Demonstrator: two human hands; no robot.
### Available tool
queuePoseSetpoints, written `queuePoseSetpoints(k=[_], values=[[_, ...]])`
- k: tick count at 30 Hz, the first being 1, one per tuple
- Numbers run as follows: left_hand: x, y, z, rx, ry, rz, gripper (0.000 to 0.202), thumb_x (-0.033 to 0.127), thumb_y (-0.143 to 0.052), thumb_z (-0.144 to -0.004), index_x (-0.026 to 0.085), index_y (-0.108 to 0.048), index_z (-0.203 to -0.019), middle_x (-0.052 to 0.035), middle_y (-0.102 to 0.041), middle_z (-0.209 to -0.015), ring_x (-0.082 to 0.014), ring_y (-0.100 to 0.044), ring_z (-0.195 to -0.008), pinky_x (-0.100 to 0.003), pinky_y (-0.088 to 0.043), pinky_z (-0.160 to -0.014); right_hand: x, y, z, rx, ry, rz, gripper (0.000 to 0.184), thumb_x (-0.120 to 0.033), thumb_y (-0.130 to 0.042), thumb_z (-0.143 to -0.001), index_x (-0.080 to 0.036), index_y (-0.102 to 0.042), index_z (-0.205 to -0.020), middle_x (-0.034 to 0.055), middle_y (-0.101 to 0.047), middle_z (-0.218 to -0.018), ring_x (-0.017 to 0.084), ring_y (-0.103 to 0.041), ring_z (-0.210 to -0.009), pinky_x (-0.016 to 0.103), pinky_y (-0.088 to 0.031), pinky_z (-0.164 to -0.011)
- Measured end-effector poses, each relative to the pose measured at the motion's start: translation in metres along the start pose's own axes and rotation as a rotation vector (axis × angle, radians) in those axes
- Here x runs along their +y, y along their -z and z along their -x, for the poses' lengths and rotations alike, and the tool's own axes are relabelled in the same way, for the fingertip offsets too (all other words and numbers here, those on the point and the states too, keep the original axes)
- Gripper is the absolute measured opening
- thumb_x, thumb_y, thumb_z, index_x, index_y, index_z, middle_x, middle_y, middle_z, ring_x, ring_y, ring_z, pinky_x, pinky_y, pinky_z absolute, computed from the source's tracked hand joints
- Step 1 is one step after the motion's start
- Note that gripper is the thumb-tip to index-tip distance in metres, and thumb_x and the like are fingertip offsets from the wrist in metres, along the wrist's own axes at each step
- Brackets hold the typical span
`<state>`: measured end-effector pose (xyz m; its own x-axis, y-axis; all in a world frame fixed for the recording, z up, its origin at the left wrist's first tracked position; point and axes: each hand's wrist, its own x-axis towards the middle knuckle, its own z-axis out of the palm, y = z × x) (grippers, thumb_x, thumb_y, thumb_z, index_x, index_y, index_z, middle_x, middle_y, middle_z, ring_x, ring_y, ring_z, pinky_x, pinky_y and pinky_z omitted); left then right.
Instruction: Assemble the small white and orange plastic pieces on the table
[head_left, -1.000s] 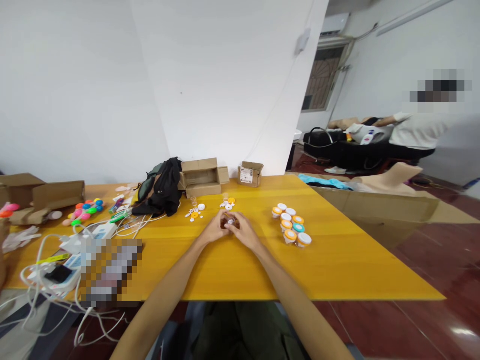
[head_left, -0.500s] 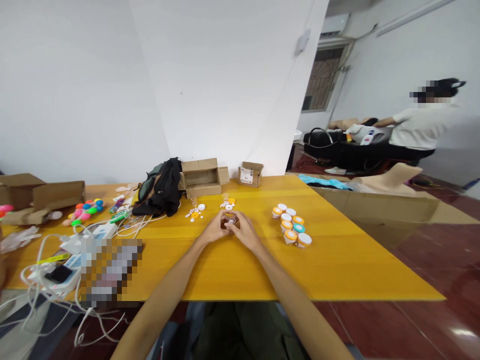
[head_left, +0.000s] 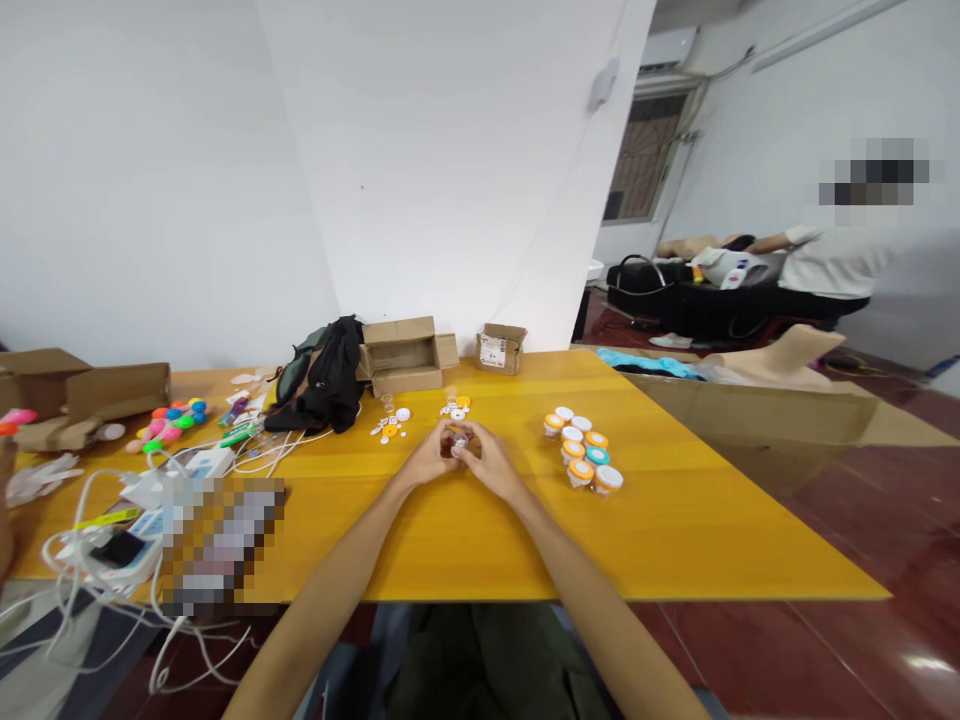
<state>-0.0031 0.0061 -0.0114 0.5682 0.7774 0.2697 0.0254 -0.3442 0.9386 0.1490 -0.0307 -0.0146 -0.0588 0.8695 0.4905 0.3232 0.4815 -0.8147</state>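
My left hand [head_left: 429, 457] and my right hand [head_left: 487, 462] meet above the middle of the table [head_left: 480, 540], fingertips together. Between them they grip a small clear plastic piece with white on it [head_left: 459, 442]; its exact kind is too small to make out. Just beyond my fingers lie white and orange round parts [head_left: 457, 409]. Another small pile of white and orange parts [head_left: 389, 430] lies to the left, with a clear cup [head_left: 388, 403] behind it. To the right stand several small clear containers with orange, white and teal lids [head_left: 577, 450].
At the back are an open cardboard box [head_left: 405, 378], a smaller box [head_left: 500, 352] and a black bag [head_left: 334, 380]. On the left lie power strips with white cables [head_left: 139, 540] and colourful balls [head_left: 169, 425]. A person in white [head_left: 840, 258] sits in the right background.
My hands stay in the same place, with the small clear piece turned slightly between the fingers. At the far left edge, another person's hand has shifted slightly.
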Motion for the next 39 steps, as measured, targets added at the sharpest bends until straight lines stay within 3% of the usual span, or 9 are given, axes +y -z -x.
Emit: queuePoseSetpoints(k=[8, 12, 18, 23, 30, 39], values=[[0.000, 0.000, -0.001, 0.004, -0.037, 0.010, 0.055, 0.013, -0.072, -0.066, 0.019, -0.050, -0.116, 0.0007, -0.061, -0.087, -0.0131, -0.057, -0.077, -0.025, -0.045, -0.073, 0.002, -0.001, 0.001, 0.036, 0.036, 0.067, 0.035, -0.025, -0.065, -0.075, -0.026, -0.065, -0.110, 0.0049, -0.069, -0.105, 0.024, -0.063, -0.099, 0.040, -0.049, -0.093], [0.001, 0.000, 0.000, 0.000, -0.018, 0.018, 0.051, 0.018, -0.075, -0.068, 0.019, -0.052, -0.114, 0.0007, -0.060, -0.085, -0.0123, -0.057, -0.075, -0.024, -0.045, -0.070, 0.002, 0.001, 0.000, 0.018, 0.050, -0.006, 0.034, -0.022, -0.060, -0.077, -0.026, -0.065, -0.111, 0.0042, -0.070, -0.108, 0.022, -0.064, -0.099, 0.039, -0.049, -0.092], [-0.001, 0.000, -0.001, -0.015, -0.016, 0.058, 0.055, 0.023, -0.078, -0.068, 0.019, -0.052, -0.116, -0.0042, -0.064, -0.097, -0.0154, -0.061, -0.083, -0.027, -0.049, -0.075, -0.001, 0.001, -0.001, 0.033, 0.078, -0.030, 0.030, -0.024, -0.056, -0.080, -0.025, -0.065, -0.109, 0.0040, -0.071, -0.107, 0.022, -0.064, -0.102, 0.038, -0.049, -0.091], [-0.004, 0.000, -0.002, 0.004, -0.004, 0.017, 0.059, 0.022, -0.077, -0.066, 0.020, -0.052, -0.119, -0.0030, -0.064, -0.092, -0.0155, -0.061, -0.079, -0.026, -0.048, -0.072, -0.004, 0.001, -0.001, 0.174, 0.081, 0.002, 0.027, -0.031, -0.056, -0.082, -0.024, -0.064, -0.108, 0.0063, -0.071, -0.108, 0.023, -0.063, -0.099, 0.035, -0.051, -0.082], [-0.004, 0.002, -0.002, 0.028, 0.023, -0.074, 0.055, 0.014, -0.073, -0.064, 0.020, -0.053, -0.116, -0.0006, -0.064, -0.088, -0.0139, -0.059, -0.075, -0.027, -0.048, -0.073, -0.001, 0.010, -0.002, 0.391, 0.050, 0.174, 0.022, -0.032, -0.050, -0.087, -0.023, -0.062, -0.103, 0.0064, -0.069, -0.101, 0.019, -0.060, -0.075, 0.035, -0.052, -0.076], [0.001, 0.001, -0.002, 0.029, 0.014, -0.150, 0.042, 0.011, -0.068, -0.064, 0.018, -0.060, -0.105, -0.0028, -0.067, -0.092, -0.0152, -0.061, -0.078, -0.027, -0.049, -0.074, 0.020, 0.005, 0.001, 0.228, -0.029, 0.378, 0.022, -0.013, -0.053, -0.080, -0.025, -0.061, -0.097, 0.0053, -0.070, -0.097, 0.023, -0.068, -0.087, 0.037, -0.055, -0.080]])
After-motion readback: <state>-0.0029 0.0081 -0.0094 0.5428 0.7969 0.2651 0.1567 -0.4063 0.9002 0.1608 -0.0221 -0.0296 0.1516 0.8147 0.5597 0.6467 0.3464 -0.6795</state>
